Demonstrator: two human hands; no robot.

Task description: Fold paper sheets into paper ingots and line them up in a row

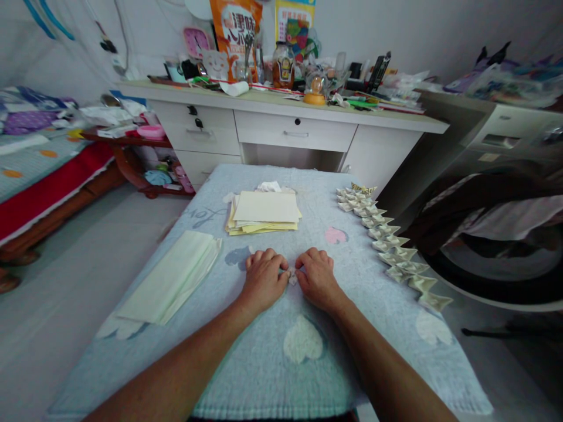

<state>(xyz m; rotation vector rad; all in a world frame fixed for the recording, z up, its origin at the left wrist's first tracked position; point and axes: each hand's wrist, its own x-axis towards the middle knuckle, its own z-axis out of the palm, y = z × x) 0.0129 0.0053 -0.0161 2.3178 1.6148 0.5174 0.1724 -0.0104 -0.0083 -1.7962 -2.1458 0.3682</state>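
Observation:
My left hand (266,276) and my right hand (317,278) rest close together at the middle of the cloth-covered table. Between their thumbs and fingertips they pinch a small pale piece of paper (292,278), mostly hidden by the fingers. Just beyond the hands lies a stack of cream and yellow paper sheets (266,208), with crumpled white paper (269,186) behind it. To the left, a slanted pile of pale green paper sheets (169,278) lies flat. A long row of folded paper boats (389,243) runs down the table's right side.
The light blue patterned tablecloth (246,363) hangs over the near edge. Behind stands a white desk (294,126) crowded with jars, bags and small items. A washing machine (492,135) is at the right, and a bed (44,158) at the left.

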